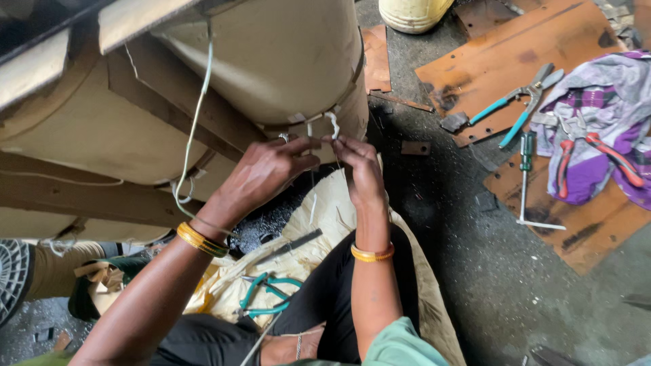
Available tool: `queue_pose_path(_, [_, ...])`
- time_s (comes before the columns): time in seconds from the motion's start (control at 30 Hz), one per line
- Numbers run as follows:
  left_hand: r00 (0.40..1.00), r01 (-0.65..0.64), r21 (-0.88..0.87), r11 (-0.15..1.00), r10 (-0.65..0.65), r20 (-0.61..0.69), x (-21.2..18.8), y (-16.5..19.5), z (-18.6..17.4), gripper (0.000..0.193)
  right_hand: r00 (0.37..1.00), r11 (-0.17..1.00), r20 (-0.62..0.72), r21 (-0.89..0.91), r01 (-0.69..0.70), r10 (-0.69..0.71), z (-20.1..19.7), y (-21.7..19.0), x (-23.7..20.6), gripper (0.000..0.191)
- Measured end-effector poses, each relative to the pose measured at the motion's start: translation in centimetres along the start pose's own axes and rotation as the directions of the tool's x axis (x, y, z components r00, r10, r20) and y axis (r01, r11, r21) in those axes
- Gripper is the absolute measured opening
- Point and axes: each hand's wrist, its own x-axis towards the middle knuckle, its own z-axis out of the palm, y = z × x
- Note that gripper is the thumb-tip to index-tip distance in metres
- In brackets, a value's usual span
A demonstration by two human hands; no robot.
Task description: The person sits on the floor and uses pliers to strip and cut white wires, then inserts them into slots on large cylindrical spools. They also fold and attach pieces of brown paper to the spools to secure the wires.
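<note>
My left hand [261,173] and my right hand [359,166] are raised side by side against a large cream paper-wrapped cylinder [271,61]. Both pinch a thin white cord [332,125] at the lower band of the cylinder. My left fingertips close on the cord near a small knot; my right fingers hold its other strand just beside them. A pale string [193,129] hangs down the cylinder to my left wrist. Each wrist wears gold bangles.
Green-handled scissors [268,295] and a dark flat file [291,245] lie on a cream cloth on my lap. To the right, on rusty metal sheets [502,61], lie teal-handled pliers [519,102], a screwdriver [525,179], red-handled pliers [597,152] and a purple cloth [610,95].
</note>
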Motion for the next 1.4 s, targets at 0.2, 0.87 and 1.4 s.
queue_pose_path(0.2, [0.995, -0.067, 0.02, 0.998, 0.068, -0.076, 1.3, -1.4, 1.4, 0.02, 0.987, 0.988, -0.062, -0.05, 0.146, -0.149, 0.5, 0.5, -0.5, 0.017])
queue_pose_path(0.87, [0.913, 0.325, -0.147, 0.934, -0.351, -0.21, 3.7, 1.2, 3.3, 0.021, 0.908, 0.912, -0.13, -0.158, 0.378, -0.399, 3.7, 1.4, -2.1, 0.013])
queue_pose_path(1.4, [0.934, 0.234, -0.212, 0.949, -0.281, -0.222, 4.3, -0.4, 3.0, 0.012, 0.999, 0.997, -0.04, 0.081, -0.018, 0.021, 1.1, 1.0, 0.7, 0.024])
